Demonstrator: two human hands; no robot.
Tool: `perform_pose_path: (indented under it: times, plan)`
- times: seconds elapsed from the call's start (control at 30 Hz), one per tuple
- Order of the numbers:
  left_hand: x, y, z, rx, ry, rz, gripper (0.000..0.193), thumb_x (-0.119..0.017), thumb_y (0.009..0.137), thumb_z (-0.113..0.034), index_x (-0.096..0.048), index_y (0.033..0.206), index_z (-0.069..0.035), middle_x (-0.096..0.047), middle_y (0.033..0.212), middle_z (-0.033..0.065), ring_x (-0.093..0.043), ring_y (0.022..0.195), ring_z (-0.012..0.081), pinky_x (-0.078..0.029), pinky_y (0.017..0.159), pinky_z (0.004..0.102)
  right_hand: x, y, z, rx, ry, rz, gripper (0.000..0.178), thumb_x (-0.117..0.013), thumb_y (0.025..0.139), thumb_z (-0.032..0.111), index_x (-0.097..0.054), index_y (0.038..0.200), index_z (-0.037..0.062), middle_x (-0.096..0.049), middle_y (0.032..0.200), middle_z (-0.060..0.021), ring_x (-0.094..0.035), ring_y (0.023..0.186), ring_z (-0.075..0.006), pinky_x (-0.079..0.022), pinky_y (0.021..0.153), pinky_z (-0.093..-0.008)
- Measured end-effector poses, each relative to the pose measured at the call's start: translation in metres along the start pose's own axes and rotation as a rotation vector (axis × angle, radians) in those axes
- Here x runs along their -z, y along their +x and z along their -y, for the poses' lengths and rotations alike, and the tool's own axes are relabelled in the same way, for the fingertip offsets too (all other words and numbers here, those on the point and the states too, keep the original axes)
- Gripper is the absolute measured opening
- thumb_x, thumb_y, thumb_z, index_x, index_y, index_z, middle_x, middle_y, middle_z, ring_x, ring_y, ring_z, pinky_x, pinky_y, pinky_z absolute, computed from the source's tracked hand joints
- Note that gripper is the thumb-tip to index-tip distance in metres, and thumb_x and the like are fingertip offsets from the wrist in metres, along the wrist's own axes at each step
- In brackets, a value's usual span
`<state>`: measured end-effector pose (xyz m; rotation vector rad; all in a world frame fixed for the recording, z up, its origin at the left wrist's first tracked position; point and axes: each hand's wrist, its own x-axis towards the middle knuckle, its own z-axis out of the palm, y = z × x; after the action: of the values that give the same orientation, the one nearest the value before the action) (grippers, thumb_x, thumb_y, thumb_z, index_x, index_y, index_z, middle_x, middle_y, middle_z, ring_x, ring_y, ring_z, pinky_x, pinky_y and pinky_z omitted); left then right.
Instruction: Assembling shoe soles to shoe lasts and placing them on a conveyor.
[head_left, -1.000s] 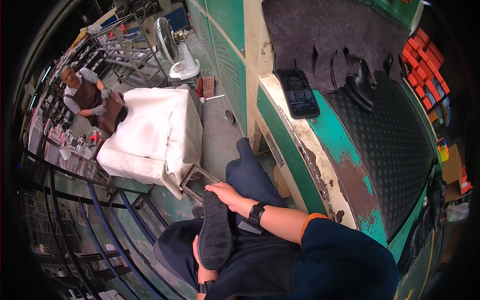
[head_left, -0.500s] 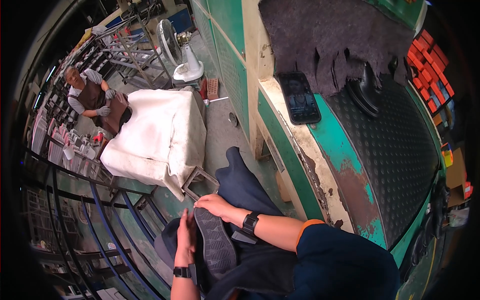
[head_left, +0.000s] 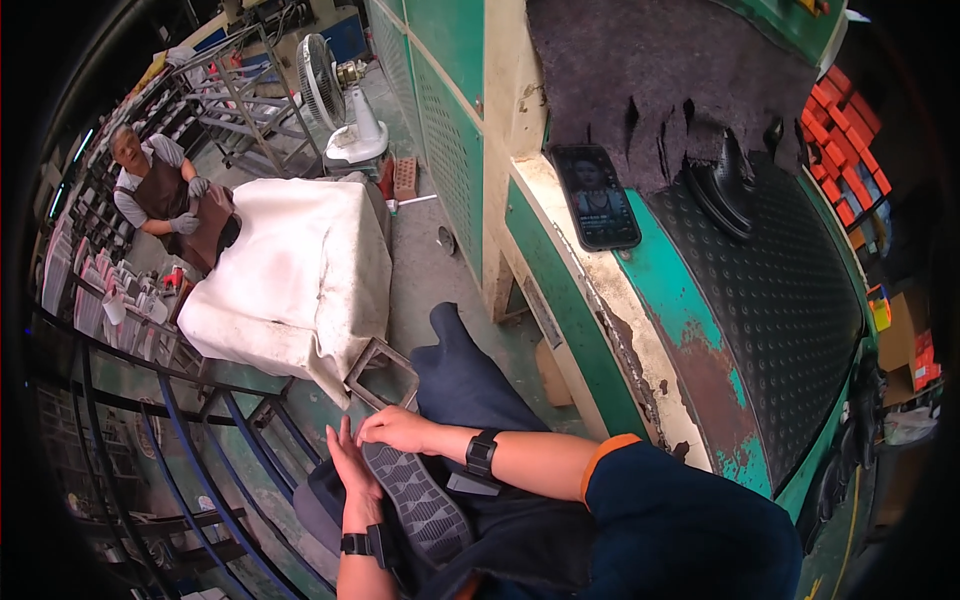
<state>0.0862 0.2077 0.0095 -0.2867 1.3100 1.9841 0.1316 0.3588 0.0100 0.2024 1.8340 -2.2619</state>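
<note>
A dark rubber shoe sole (head_left: 418, 505) lies over my lap, its patterned tread facing up. My right hand (head_left: 397, 431) reaches across its far end, thumb and fingers pinched together at the rim. Exactly what sits between those fingertips is too small to see, but they are closed at the sole's edge. Along the sole's left side is my left hand (head_left: 352, 462), with its fingers stretched out and pointing up near the right fingertips. Whether the left palm presses on the sole is hard to see. Each wrist wears a black strap.
On my right stands a green machine (head_left: 690, 310) with a black studded mat (head_left: 790, 330), a phone (head_left: 597, 198) and a dark ragged cloth (head_left: 650, 80). Ahead are a white-covered block (head_left: 290, 270) and a fan (head_left: 335, 100). A gloved co-worker (head_left: 165, 195) stands beyond; dark metal rails (head_left: 185, 440) run left.
The view has shifted slightly. My left fingers have spread and moved closer to the right fingertips; the sole's far end has tilted left. The right hand stays pinched at its edge.
</note>
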Motion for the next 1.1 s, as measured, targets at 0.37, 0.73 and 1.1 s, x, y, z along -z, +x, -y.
perform_pose_path:
  times: [0.37, 0.73, 1.1]
  plan:
    - [-0.033, -0.029, 0.0, -0.015, -0.139, -0.002, 0.025, -0.051, 0.091, -0.027, -0.062, 0.086, -0.005, -0.063, 0.085, 0.0065, -0.062, 0.079, 0.0177, -0.051, 0.072, 0.0303, -0.026, -0.02, -0.003, 0.192, -0.111, -0.15, 0.024, -0.056, 0.09, 0.017, -0.071, 0.091, -0.0018, -0.072, 0.098, -0.0139, -0.066, 0.101, -0.0244, -0.05, 0.091, -0.0342]
    - [-0.016, -0.045, 0.002, -0.118, -0.012, 0.105, 0.049, -0.04, 0.089, -0.027, -0.062, 0.112, 0.01, -0.066, 0.108, 0.0167, -0.062, 0.103, 0.0263, -0.047, 0.095, 0.033, -0.043, -0.037, 0.006, 0.433, -0.154, -0.239, 0.021, -0.055, 0.089, 0.013, -0.069, 0.088, -0.0029, -0.071, 0.093, -0.0154, -0.067, 0.094, -0.0269, -0.051, 0.084, -0.0359]
    - [-0.025, -0.07, -0.013, -0.13, 0.022, -0.234, 0.048, -0.047, 0.094, -0.042, -0.063, 0.115, -0.002, -0.065, 0.115, 0.0105, -0.06, 0.109, 0.0219, -0.045, 0.096, 0.0332, -0.045, -0.035, 0.037, 0.334, -0.113, -0.129, 0.022, -0.054, 0.092, 0.012, -0.072, 0.091, -0.0016, -0.073, 0.093, -0.0109, -0.068, 0.096, -0.0213, -0.051, 0.089, -0.0321]
